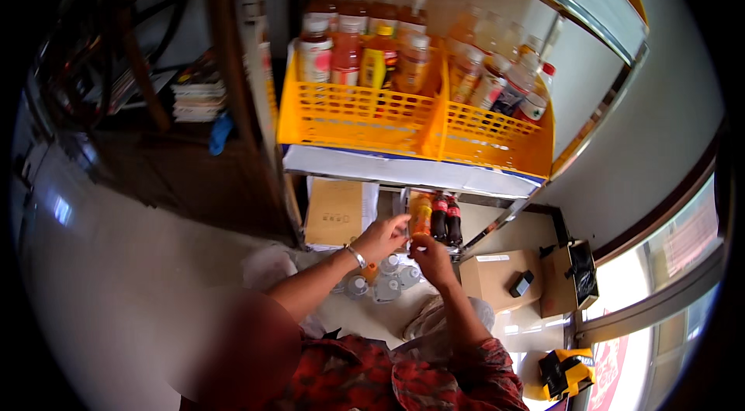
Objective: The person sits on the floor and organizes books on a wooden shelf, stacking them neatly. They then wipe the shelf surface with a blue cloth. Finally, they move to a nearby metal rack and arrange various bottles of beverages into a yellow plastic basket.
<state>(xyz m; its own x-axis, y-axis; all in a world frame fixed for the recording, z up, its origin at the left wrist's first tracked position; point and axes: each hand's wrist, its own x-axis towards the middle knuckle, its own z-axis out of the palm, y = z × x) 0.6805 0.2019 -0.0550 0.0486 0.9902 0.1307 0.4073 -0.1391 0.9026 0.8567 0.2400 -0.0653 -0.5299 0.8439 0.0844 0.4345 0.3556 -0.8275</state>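
Note:
My left hand (384, 238), with a metal band at the wrist, reaches to the lower shelf. Its thumb and fingers are apart, with nothing visible between them. Close by on the right, my right hand (432, 259) has its fingers curled at the near end of an orange drink bottle (423, 214). Whether those fingers grip anything is hidden. Two dark cola bottles (446, 219) with red labels are to the right of the orange one. On the floor below my forearms are several clear bottles (387, 289) and an orange-coloured item (369, 272).
Above stands a yellow divided basket (366, 131) with several drink bottles (347, 53). A brown cardboard piece (333, 213) lies on the lower shelf. Cardboard boxes (495, 277) stand right, one with a small black object (521, 283) on top. A yellow-black bag (567, 373) is nearer me.

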